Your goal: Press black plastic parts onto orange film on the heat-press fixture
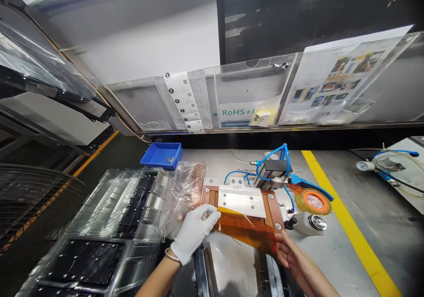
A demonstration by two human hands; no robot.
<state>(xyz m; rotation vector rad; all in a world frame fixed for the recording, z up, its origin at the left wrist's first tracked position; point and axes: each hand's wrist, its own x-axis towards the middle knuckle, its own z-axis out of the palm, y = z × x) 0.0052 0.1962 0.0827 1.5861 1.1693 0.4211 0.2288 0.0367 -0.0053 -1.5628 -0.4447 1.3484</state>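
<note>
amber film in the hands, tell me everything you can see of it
The amber film is a thin, glossy, see-through orange-brown sheet, plastic by its look, darker toward its right end. It stretches crosswise between the white-gloved left hand and the bare right hand, along the near side of the fixture. Whether it touches the fixture is unclear.

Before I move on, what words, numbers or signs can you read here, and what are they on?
"RoHS+": green-lettered card; what follows is partly covered by the yellow packet, and the small print below is too blurred to read.
"JJ-2507", last character unclear: metal tab beyond the orange sheet.
Too small or blurred to read: white label strip, photo sheet, gauge.
</note>
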